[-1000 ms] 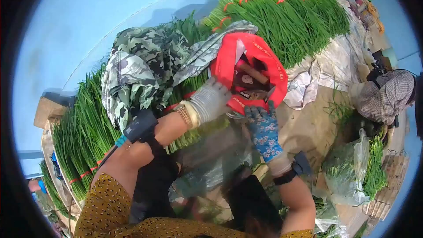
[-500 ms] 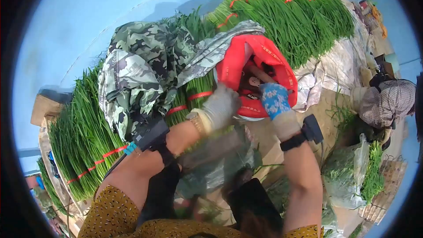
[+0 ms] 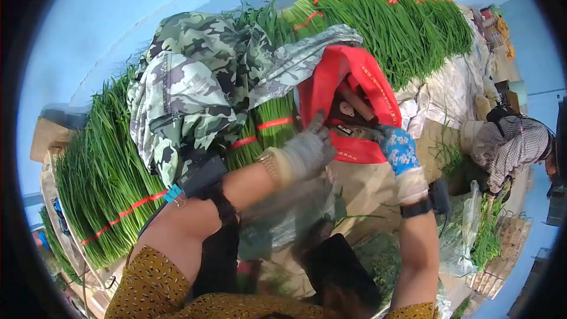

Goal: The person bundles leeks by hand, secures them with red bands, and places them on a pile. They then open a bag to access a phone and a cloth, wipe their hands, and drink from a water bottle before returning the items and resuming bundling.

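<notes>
We wear a grey knit glove on our left hand [image 3: 304,153] and a blue flowered one on our right hand [image 3: 398,149]. Black strapped units [image 3: 204,180] sit on both forearms, over what seems a mustard dotted garment [image 3: 147,286].

Left hand [image 3: 304,153] reaching forward, fingers spread; right hand [image 3: 397,149] alongside, fingers curled.
</notes>
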